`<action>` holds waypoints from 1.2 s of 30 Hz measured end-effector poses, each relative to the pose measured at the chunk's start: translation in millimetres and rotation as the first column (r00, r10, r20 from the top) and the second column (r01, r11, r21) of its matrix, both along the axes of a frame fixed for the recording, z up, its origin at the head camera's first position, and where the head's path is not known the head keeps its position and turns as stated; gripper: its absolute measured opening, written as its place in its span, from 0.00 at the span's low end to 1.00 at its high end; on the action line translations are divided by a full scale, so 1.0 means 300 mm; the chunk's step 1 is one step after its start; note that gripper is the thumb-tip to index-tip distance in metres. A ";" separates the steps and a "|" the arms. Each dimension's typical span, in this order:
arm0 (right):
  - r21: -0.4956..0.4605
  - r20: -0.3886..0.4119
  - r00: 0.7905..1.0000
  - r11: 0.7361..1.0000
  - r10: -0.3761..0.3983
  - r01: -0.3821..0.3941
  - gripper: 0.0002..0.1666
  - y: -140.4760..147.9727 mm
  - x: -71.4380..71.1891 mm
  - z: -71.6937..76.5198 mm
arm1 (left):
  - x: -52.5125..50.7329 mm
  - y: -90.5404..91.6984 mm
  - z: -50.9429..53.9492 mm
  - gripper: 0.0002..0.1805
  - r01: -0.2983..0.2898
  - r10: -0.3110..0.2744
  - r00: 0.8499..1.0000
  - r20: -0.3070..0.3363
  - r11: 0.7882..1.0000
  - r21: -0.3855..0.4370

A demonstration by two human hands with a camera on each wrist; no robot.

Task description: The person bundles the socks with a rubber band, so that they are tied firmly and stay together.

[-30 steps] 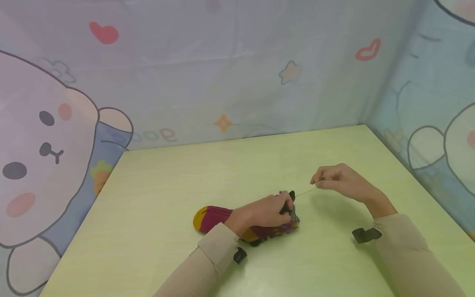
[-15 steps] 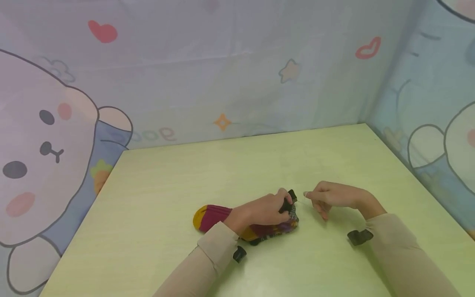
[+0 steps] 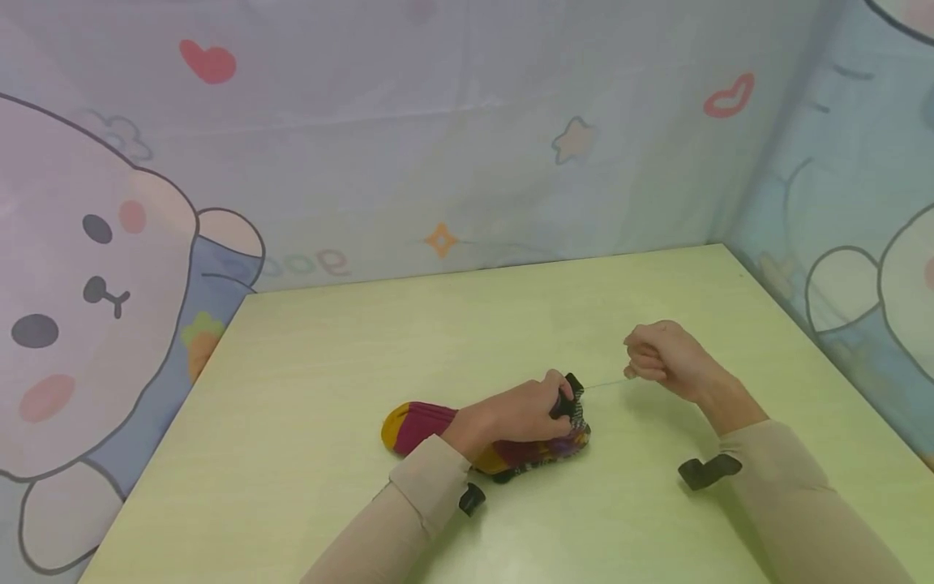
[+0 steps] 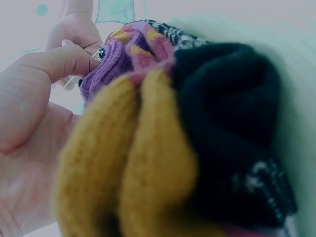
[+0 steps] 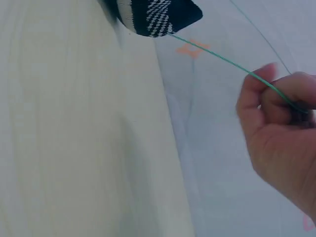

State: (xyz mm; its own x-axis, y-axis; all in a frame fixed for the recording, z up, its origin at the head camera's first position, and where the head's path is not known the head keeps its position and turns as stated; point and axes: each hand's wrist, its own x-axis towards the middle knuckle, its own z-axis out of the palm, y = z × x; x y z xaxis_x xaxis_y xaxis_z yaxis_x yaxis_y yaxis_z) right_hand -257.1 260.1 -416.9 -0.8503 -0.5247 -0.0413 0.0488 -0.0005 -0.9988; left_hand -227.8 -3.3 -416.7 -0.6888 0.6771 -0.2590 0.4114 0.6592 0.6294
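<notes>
On the table lies a bundle of socks point(image 3: 423, 426), maroon with yellow ends, purple patches and a black-and-white pattern. My left hand point(image 3: 514, 414) grips the bundle near its right end, with fingers on a black part. In the left wrist view the ribbed yellow sock ends point(image 4: 96, 153) and a dark sock point(image 4: 232, 94) fill the middle. A thin green string point(image 5: 217, 55) runs taut from the patterned sock end to my right hand point(image 3: 667, 357). Those right fingers are curled tightly round it; something dark shows inside the fist in the right wrist view.
The pale yellow-green table point(image 3: 350, 349) extends around the socks. A cloth backdrop point(image 3: 365, 162) with cartoon prints stands along its back and sides. Small black wrist devices sit beneath both sleeves.
The right hand dips toward the sock end and turns over, then draws back up and to the right, curled round the taut string. The left hand keeps its place on the socks.
</notes>
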 end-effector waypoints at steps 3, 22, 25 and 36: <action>-0.063 0.069 0.993 0.994 0.095 -0.090 0.27 -0.007 -0.002 -0.007 | -0.001 0.001 -0.003 0.23 -0.001 0.001 1.000 0.001 1.000 0.002; -0.401 0.283 0.952 0.916 0.120 0.004 0.43 -0.110 0.040 -0.014 | -0.002 -0.006 0.003 0.26 0.000 0.000 1.000 -0.021 1.000 -0.001; -0.266 0.223 0.972 0.964 0.070 -0.008 0.41 -0.117 0.039 -0.013 | 0.000 -0.008 0.004 0.26 -0.004 0.004 1.000 -0.025 1.000 -0.004; 0.300 -0.057 0.969 0.930 0.239 -0.211 0.57 -0.124 0.058 -0.017 | 0.003 -0.026 -0.001 0.26 -0.014 0.015 0.999 -0.032 1.000 0.023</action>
